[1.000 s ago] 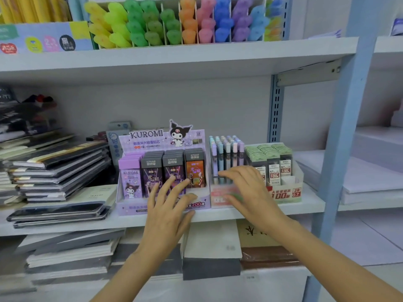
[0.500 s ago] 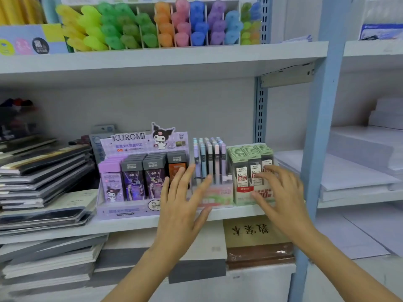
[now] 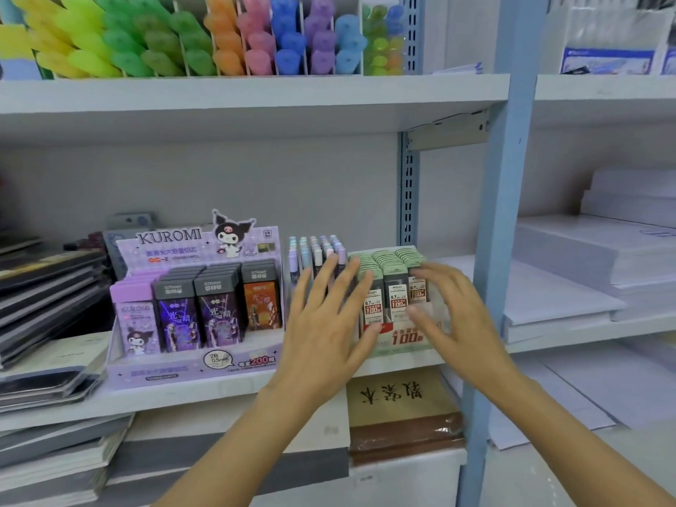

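Our hands flank the green lead-refill box (image 3: 404, 338) on the middle shelf (image 3: 183, 393).
Left hand (image 3: 325, 331) and right hand (image 3: 453, 323) are spread wide, holding nothing, one at each front corner; contact is unclear. Just left stand a pastel pen box (image 3: 314, 250), then the Kuromi display (image 3: 194, 309); a blue post (image 3: 490, 250) rises on the right.

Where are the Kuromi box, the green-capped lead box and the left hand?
Kuromi box (image 3: 172, 236): head view, purple header card.
green-capped lead box (image 3: 406, 338): head view, printed front panel.
left hand (image 3: 322, 331): head view, back of the hand.
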`<state>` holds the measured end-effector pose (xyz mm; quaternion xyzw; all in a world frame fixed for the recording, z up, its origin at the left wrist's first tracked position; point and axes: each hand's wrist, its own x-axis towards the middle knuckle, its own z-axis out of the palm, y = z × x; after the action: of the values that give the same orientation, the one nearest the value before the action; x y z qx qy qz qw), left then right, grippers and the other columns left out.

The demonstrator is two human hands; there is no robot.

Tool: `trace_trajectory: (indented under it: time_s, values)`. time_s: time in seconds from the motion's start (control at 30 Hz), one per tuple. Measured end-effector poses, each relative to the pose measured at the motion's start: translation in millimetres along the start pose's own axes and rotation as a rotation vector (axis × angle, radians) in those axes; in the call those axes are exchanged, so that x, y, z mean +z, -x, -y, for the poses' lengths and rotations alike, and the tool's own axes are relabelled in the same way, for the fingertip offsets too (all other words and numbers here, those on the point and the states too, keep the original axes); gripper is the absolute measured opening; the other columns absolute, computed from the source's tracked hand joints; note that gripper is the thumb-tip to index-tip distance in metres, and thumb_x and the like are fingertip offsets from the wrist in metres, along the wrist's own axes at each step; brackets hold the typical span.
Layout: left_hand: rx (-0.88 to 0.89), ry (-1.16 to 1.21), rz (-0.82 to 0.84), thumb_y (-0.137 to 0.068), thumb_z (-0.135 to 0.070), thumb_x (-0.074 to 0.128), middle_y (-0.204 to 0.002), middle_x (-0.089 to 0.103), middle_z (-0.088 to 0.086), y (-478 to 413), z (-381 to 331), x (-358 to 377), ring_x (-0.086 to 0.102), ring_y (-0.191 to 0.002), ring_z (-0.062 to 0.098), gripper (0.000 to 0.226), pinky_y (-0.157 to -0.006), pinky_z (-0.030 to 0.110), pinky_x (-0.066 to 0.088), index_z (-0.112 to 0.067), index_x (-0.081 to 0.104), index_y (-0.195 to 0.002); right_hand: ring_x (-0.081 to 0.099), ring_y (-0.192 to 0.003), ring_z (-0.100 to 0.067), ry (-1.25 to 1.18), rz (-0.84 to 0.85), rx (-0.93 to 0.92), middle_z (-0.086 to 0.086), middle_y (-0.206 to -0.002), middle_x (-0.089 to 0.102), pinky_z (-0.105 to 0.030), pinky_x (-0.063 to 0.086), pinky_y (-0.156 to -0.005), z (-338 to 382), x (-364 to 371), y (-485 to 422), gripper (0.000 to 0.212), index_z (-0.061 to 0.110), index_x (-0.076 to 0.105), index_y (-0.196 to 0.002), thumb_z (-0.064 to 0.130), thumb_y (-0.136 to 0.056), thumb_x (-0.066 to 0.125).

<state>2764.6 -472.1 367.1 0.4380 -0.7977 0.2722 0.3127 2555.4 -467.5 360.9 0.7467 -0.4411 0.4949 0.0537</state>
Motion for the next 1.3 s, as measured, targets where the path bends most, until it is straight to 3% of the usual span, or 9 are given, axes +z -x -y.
trace_trajectory:
  time_s: [0.13,0.37,0.47,0.63,0.7,0.77,1.0,1.17,1.3]
  values:
    - [-0.030,0.015,0.031,-0.098,-0.051,0.032,-0.155,0.034,0.000,-6.1,-3.0,2.9,0.014,-0.149,0.020,0.062,-0.120,0.049,0.012,-0.018,0.031,-0.151,0.036,-0.131,0.000,-0.230,0.013,0.242,0.018,-0.144,0.037,-0.025,0.032,-0.108,-4.9,-1.3,-18.8,0.057,0.025,0.030,-0.149,0.039,-0.097,0.048]
    - [-0.043,0.031,0.039,-0.099,-0.052,0.028,-0.158,0.028,0.000,-3.3,-3.9,5.7,0.012,-0.149,0.018,0.064,-0.121,0.046,0.011,-0.019,0.022,-0.153,0.041,-0.127,0.002,-0.362,0.006,0.301,0.017,-0.143,0.043,-0.008,0.033,-0.097,-13.4,4.8,-22.5,0.051,0.028,0.036,-0.146,0.034,-0.098,0.049]
    - [-0.068,0.037,0.048,-0.098,-0.053,0.027,-0.157,0.030,0.003,-1.9,-3.5,6.4,0.013,-0.148,0.018,0.069,-0.121,0.044,0.008,-0.013,0.018,-0.154,0.040,-0.132,-0.004,-0.459,0.014,0.351,0.014,-0.147,0.041,-0.018,0.035,-0.102,-15.5,1.5,-32.2,0.050,0.027,0.035,-0.147,0.033,-0.099,0.047]
    - [-0.081,0.055,0.053,-0.096,-0.054,0.025,-0.156,0.032,0.001,-2.6,-4.0,4.9,0.010,-0.148,0.016,0.072,-0.122,0.039,0.001,-0.012,0.017,-0.154,0.051,-0.117,0.006,-0.481,0.063,0.366,0.018,-0.133,0.052,-0.006,0.043,-0.082,-9.0,7.0,-42.3,0.042,0.031,0.042,-0.141,0.036,-0.100,0.046]
    - [-0.077,0.076,0.048,-0.096,-0.054,0.027,-0.156,0.031,0.001,-2.5,-4.5,4.5,0.008,-0.148,0.015,0.072,-0.122,0.040,0.001,-0.013,0.015,-0.154,0.049,-0.124,-0.001,-0.454,0.067,0.356,0.015,-0.135,0.051,-0.015,0.047,-0.092,-7.4,5.1,-42.1,0.042,0.032,0.042,-0.141,0.037,-0.099,0.047]
    - [-0.067,0.099,0.023,-0.097,-0.052,0.030,-0.156,0.031,0.002,-1.2,-4.4,2.9,0.009,-0.149,0.016,0.070,-0.122,0.042,0.005,-0.013,0.016,-0.154,0.035,-0.136,-0.005,-0.343,0.079,0.288,0.013,-0.150,0.038,-0.032,0.036,-0.110,-4.8,0.9,-41.2,0.048,0.035,0.039,-0.143,0.042,-0.097,0.047]
    - [-0.142,0.017,-0.051,-0.095,-0.044,0.039,-0.157,0.029,0.007,30.1,14.9,0.2,0.016,-0.148,0.024,0.064,-0.118,0.055,0.013,-0.011,0.033,-0.149,0.012,-0.146,-0.005,0.094,0.258,-0.135,0.014,-0.159,0.018,-0.038,0.005,-0.121,18.6,12.8,-47.9,0.061,0.040,0.032,-0.146,0.055,-0.090,0.051]
    - [-0.127,-0.006,0.001,-0.095,-0.043,0.038,-0.156,0.032,0.006,34.2,20.8,0.4,0.016,-0.148,0.024,0.062,-0.118,0.051,0.013,-0.013,0.035,-0.148,0.037,-0.136,-0.010,0.078,0.251,-0.144,0.012,-0.143,0.047,-0.041,0.024,-0.115,16.5,21.9,-56.0,0.048,0.037,0.048,-0.137,0.040,-0.090,0.061]
    - [-0.122,0.030,-0.012,-0.095,-0.042,0.038,-0.157,0.029,0.006,32.7,20.6,-0.1,0.012,-0.149,0.023,0.062,-0.119,0.047,0.012,-0.012,0.031,-0.150,0.038,-0.133,-0.007,0.049,0.249,-0.108,0.015,-0.140,0.050,-0.045,0.026,-0.113,19.0,23.1,-59.3,0.046,0.039,0.052,-0.133,0.041,-0.088,0.063]
